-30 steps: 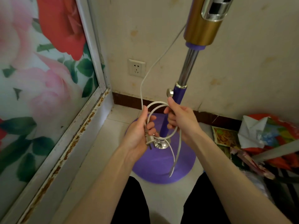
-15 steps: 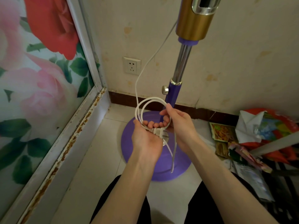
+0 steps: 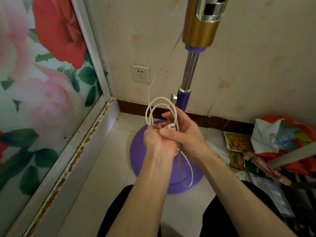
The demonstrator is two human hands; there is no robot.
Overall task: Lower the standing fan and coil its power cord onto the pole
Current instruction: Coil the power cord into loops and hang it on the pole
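A standing fan rises in front of me: round purple base (image 3: 142, 156), purple lower tube with a silver knob (image 3: 174, 97), chrome pole (image 3: 189, 71) and gold control housing (image 3: 200, 26). Its white power cord (image 3: 160, 101) drops from the housing and is gathered into loops in front of the tube. My left hand (image 3: 153, 139) is closed around the bottom of the loops. My right hand (image 3: 184, 132) pinches the white plug (image 3: 168, 127) and cord against the left. One long loop hangs below over the base.
A white wall socket (image 3: 140, 73) sits left of the pole. A rusty white door frame (image 3: 82, 142) with rose-printed glass lines the left. Papers, packets and a red bag (image 3: 280, 139) are piled on the floor at the right. My knees are at the bottom edge.
Both hands have stayed at the loops in front of the tube. The right hand has come over onto the plug, and the hanging loop now reaches lower across the base.
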